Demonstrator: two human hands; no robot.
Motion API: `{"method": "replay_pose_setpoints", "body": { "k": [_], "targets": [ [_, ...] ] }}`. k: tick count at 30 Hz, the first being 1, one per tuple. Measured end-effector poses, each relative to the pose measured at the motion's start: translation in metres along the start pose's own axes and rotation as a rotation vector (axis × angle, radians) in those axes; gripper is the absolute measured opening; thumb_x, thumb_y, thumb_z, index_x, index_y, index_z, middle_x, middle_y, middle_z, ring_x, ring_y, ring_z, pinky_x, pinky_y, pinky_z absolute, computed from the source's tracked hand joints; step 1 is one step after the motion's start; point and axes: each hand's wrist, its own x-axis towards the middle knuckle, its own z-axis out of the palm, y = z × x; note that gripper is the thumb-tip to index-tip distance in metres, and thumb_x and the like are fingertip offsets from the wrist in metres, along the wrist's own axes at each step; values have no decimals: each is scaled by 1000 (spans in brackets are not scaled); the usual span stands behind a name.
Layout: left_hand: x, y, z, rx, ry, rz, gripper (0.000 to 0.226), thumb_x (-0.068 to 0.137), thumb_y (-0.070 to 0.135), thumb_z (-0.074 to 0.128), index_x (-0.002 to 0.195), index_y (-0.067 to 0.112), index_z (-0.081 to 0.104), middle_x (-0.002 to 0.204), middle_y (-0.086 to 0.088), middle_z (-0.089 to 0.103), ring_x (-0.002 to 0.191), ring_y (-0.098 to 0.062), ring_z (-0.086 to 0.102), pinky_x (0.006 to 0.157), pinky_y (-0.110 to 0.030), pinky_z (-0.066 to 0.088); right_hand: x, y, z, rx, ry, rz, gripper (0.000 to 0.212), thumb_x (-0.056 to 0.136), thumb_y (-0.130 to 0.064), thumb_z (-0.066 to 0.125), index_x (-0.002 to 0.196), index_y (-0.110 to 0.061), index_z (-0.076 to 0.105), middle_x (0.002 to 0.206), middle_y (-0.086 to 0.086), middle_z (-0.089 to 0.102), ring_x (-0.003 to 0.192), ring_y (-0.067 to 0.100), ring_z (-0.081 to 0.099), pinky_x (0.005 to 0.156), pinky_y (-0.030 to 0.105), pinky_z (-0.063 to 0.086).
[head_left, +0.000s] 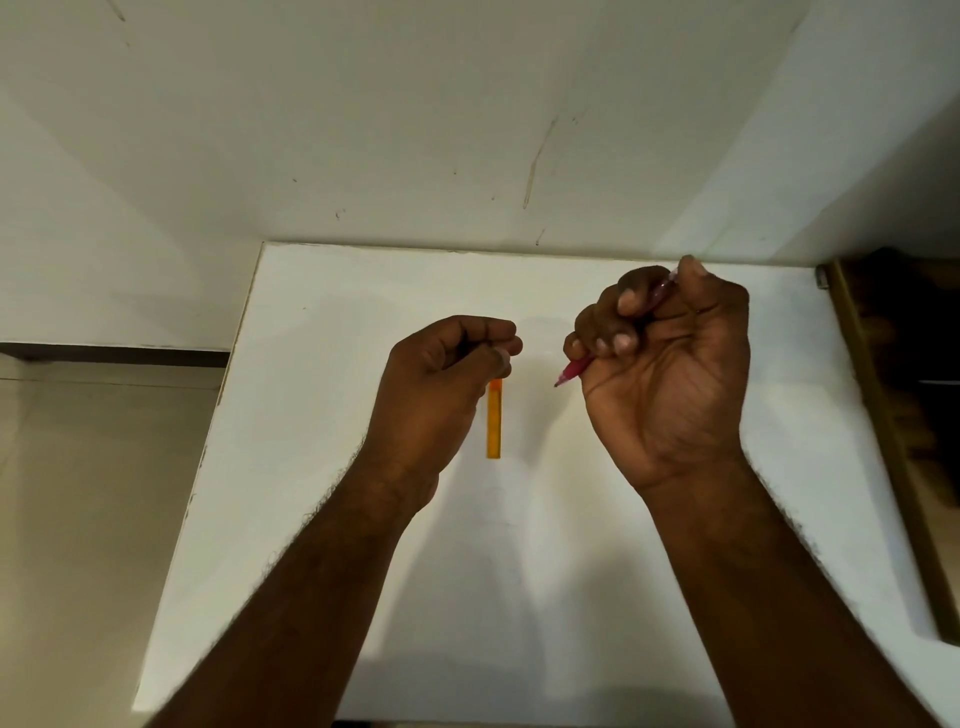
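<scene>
Fingers (621, 340) of the right hand (670, 384) curl round a slim pink-red plastic pen (574, 370), held above the white worktop (545, 545) toward its far edge. The left hand (436, 384) has its fingers (498, 332) curled thumb to forefinger, but whether they pinch anything cannot be told. Just beneath them a narrow orange plastic strip (494, 421) lies mid-worktop. A scuffed white wall (415, 130) rises behind, with beige floor (78, 519) to the left.

A single view comes from a wide-angle camera worn on the person's head. It faces forward and steeply down onto a white table (545, 571), which fills the centre and bottom of the frame. Both forearms enter from the bottom edge. The left hand (441, 384) and the right hand (670, 374) appear close to the lens, near mid-frame. A white wall (415, 130) behind the table takes up the upper third. Floor (78, 519) shows at the lower left, and a dark wooden frame (883, 415) runs along the right side.
</scene>
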Motion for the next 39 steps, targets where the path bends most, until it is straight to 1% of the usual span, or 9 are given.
{"method": "replay_pose_setpoints", "body": {
  "k": [3,7,15,19,24,27,31,36,39],
  "targets": [
    [0,0,0,4,0,0,23,93,6,61,109,14,75,104,2,80,95,-12,74,80,-17,56,0,1,1,-9,9,1,41,101,-38,36,80,-6,50,64,-1,52,61,19,30,65,35,33],
    [-1,0,1,10,-5,-5,23,94,6,61,110,15,75,104,3,79,95,-13,74,80,-18,56,-1,2,3,-64,9,-28,33,96,-34,38,79,-7,47,58,-3,53,62,21,26,64,36,31],
    [-1,0,1,13,-10,-6,23,94,6,60,110,14,75,105,2,79,96,-14,74,80,-18,55,-2,3,4,-116,-9,-26,33,92,-34,40,76,-7,48,56,-4,53,61,21,27,62,34,31],
    [0,0,0,14,-12,-1,24,94,6,60,109,15,75,104,2,79,96,-13,74,80,-17,56,-1,4,4,-109,-24,-40,36,96,-36,39,78,-7,49,61,-2,55,61,20,29,63,35,30],
    [0,-1,1,23,-9,1,23,94,6,60,110,15,75,105,2,79,97,-13,74,82,-18,56,-1,4,3,-131,-9,-31,35,93,-35,39,72,-8,46,54,-2,47,59,20,28,61,35,29],
    [0,-1,0,23,-8,-1,23,94,7,60,108,17,75,104,4,79,95,-12,74,81,-18,56,0,4,2,-78,-18,-37,39,97,-36,36,74,-8,46,56,-2,47,60,21,26,61,36,30],
    [1,-1,1,24,-5,-3,22,94,8,61,104,22,76,101,6,80,93,-10,74,81,-18,57,0,3,-2,-38,-19,-23,49,100,-36,30,63,-12,50,52,-1,38,54,18,31,57,32,35],
    [0,-1,0,11,-8,-10,23,93,7,62,104,21,76,100,6,80,93,-11,75,81,-21,58,1,0,-10,151,9,55,49,98,-48,32,66,-14,46,54,-2,34,56,17,26,58,32,33],
    [0,0,0,-5,-10,-19,23,93,6,62,105,19,76,100,5,80,92,-12,75,80,-21,58,1,-1,-17,258,51,75,43,96,-46,33,65,-16,40,54,-3,29,57,18,22,57,31,31]
  ]
}}
